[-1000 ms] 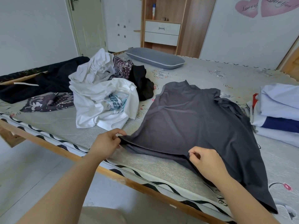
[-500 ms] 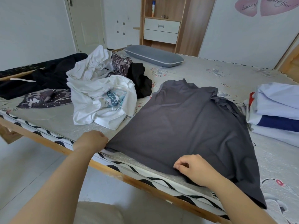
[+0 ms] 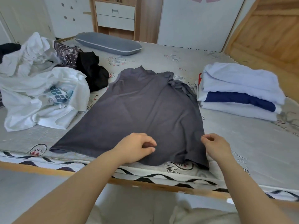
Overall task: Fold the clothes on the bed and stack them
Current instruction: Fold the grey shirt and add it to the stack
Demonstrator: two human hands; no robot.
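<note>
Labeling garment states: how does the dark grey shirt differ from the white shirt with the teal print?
The dark grey shirt lies spread nearly flat in the middle of the bed; the white shirt with the teal print sits crumpled in the unfolded heap to its left. The grey one is plain, the white one printed. The grey one's hem reaches the mattress edge; the white one lies farther back. Neither is folded yet.

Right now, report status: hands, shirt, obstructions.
Left hand and right hand pinching grey shirt at near hem. Shirt flat on bed. Unfolded pile left, folded stack right, both clear.
</note>
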